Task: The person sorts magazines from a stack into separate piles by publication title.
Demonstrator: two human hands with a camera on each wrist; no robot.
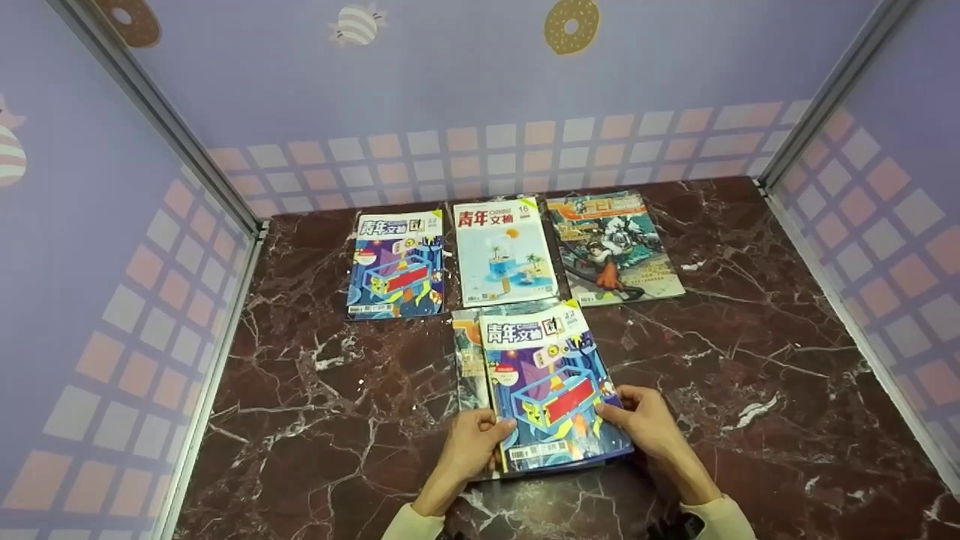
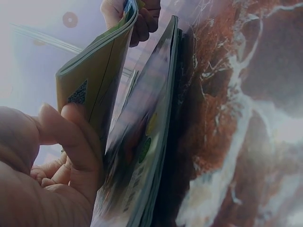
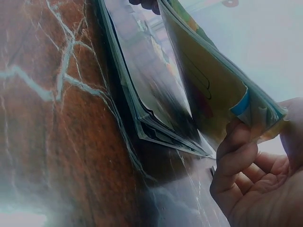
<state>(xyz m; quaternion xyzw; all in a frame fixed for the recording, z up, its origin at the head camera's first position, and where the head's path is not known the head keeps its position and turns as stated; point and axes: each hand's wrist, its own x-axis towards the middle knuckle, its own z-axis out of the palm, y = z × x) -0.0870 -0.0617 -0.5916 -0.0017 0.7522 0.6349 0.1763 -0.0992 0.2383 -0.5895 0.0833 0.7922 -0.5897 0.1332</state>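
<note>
Both hands hold one magazine [image 1: 555, 397] with a purple and blue cartoon cover, raised at an angle over the magazine underneath [image 1: 469, 367]. My left hand [image 1: 474, 442] pinches its left edge low down, thumb on the cover. On the opposite side, my right hand [image 1: 649, 420] grips the right edge, thumb on top and fingers beneath. In the left wrist view the yellowish back cover [image 2: 87, 82] shows a dark printed code. Page corners [image 3: 255, 109] curl at the fingers of the right hand in the right wrist view. The lower magazine lies flat, mostly covered.
Behind, three magazines lie in a row: a purple cartoon one [image 1: 397, 262], a white and light-blue one [image 1: 504, 251], and a dark illustrated one [image 1: 619, 247]. The dark red marbled tabletop [image 1: 322, 420] is bounded by purple patterned panels [image 1: 480, 82] at the back and both sides.
</note>
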